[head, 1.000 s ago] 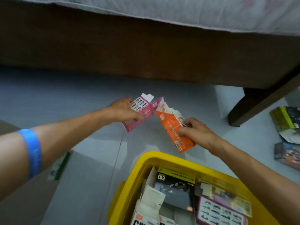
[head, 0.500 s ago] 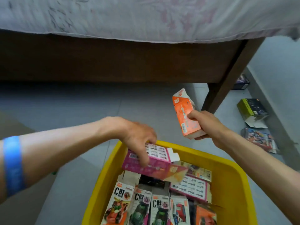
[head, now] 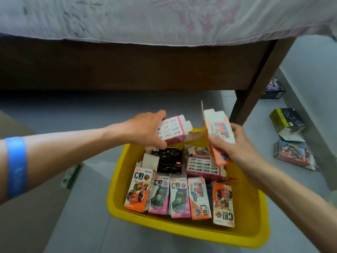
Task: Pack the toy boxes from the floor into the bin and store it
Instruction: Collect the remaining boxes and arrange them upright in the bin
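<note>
While held above the far rim of the yellow bin (head: 191,232), at about 12 o'clock from its middle, pink toy box (head: 172,131) gripped in left hand (head: 144,130), fingers curled round its near side, open flap pointing right. Just beside it at 3 o'clock, orange toy box (head: 218,136) pinched in right hand (head: 235,148), thumb across the front face, box tilted with its white top flap up and open; lower end over the bin's back right part. Both boxes apart from each other, not touching the bin.

Inside the bin: row of upright toy boxes (head: 179,196) along the near wall, orange, pink, pink, orange, orange from 9 to 3 o'clock, printed with cars and "C01"/"C03" labels. Behind them a black box (head: 168,160) lying flat, and a second pink box (head: 202,167) flat at its right; possibly more cartons beneath, hard to tell.

Blue wristband (head: 15,167) on the left forearm. Grey floor (head: 91,225) under the bin. At 2 o'clock from the bin, three loose boxes on the floor: green-edged box (head: 286,118) with its flap open, colourful box (head: 293,154) nearer, dark box (head: 273,90) farther back beyond the bed leg (head: 255,88). Wooden bed frame (head: 127,66) across the top, pale sheet (head: 164,17) hanging over it. Small green-and-white carton (head: 71,175) at 9 o'clock, partly hidden by the left forearm.
</note>
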`<state>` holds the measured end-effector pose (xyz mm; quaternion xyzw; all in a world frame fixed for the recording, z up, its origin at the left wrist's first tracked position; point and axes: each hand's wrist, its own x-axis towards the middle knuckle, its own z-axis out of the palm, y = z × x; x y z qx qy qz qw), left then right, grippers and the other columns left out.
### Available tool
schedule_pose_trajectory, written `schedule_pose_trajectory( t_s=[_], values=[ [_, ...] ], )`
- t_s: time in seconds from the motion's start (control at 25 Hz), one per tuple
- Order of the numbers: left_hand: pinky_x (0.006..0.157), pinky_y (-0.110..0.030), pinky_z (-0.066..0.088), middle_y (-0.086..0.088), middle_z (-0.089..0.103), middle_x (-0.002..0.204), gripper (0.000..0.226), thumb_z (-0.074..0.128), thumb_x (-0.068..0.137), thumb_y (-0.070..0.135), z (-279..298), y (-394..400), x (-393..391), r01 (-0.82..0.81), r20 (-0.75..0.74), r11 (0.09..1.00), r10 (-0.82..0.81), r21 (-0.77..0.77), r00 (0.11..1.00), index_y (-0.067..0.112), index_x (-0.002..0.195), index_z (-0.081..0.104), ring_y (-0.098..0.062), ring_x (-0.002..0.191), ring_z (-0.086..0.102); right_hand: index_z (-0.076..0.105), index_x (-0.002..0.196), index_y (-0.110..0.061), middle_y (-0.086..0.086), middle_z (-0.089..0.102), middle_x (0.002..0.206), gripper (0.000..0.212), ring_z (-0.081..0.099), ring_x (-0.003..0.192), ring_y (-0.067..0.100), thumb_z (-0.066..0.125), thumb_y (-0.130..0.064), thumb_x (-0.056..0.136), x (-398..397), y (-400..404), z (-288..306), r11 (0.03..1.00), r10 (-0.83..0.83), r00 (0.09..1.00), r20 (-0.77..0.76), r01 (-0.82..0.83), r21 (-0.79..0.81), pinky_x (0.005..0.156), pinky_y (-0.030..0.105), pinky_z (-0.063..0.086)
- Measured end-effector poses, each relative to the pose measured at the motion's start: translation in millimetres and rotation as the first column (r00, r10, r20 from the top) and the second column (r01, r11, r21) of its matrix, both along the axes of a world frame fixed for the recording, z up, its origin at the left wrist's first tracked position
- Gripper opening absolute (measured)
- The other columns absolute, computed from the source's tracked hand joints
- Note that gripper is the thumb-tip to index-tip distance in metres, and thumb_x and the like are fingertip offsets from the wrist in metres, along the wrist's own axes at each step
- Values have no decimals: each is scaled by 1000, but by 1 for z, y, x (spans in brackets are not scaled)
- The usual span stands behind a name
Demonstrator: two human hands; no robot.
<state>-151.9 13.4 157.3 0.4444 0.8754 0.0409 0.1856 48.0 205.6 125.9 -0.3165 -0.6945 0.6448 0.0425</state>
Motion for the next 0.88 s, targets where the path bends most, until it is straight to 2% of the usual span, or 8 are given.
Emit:
schedule_pose_trajectory(
  t_s=[0.08,0.16,0.28,0.4,0.52,0.6,0.76,0.88],
  values=[
    [47,-23,48,16,55,88,82,74,51,62,-6,-21,30,-179,112,984,178,-6,978,39,114,28,-4,69,58,33,133,-42,-6,69,106,59,76,70,14,69,-28,88,12,-27,-13,993,-22,998,60,28,-112,48,24,56],
    [48,-23,48,20,54,91,94,72,53,74,-25,-38,68,-271,220,962,270,-24,937,41,126,21,-3,70,59,24,137,-51,-10,65,113,73,76,78,17,70,-30,85,25,-52,-25,995,20,989,145,-6,-100,60,34,62],
    [83,-34,52,8,55,125,104,43,60,96,-53,-46,105,-265,345,954,297,-136,891,49,146,6,-15,106,59,15,142,-52,-13,56,129,101,64,109,14,78,-56,63,35,-78,-44,991,107,963,249,-124,53,93,47,55],
    [102,-41,44,-1,46,145,86,38,75,87,-62,-45,107,-110,338,958,200,-267,920,50,147,11,-24,126,48,11,148,-45,-10,48,146,108,55,124,18,63,-78,59,37,-86,-53,970,171,919,356,-220,103,101,47,49],
    [89,-38,52,7,59,121,58,60,80,70,-63,-51,93,-67,310,978,128,-198,942,36,125,43,-13,103,56,23,145,-46,-10,41,150,88,61,115,19,57,-72,68,34,-79,-52,980,171,908,384,-195,25,72,44,62],
    [83,-34,50,9,58,114,48,60,80,70,-65,-54,85,-58,225,990,86,-129,971,35,111,55,-9,97,52,42,132,-39,-6,53,134,68,74,82,14,62,-60,71,32,-74,-50,976,196,893,405,-217,6,55,40,63],
    [76,-34,33,9,48,105,64,31,78,85,-71,-53,74,114,-42,992,-117,-53,992,30,91,61,-11,93,38,58,95,-37,-9,73,90,33,73,67,5,75,-55,74,27,-72,-48,964,208,907,365,-254,82,57,39,63],
    [81,-40,33,8,57,94,73,18,82,84,-76,-42,73,213,20,972,-212,-103,977,25,93,58,-15,88,50,60,101,-33,-6,65,104,26,73,69,11,77,-34,81,19,-70,-51,939,259,885,387,-325,115,57,36,63]
  ],
)
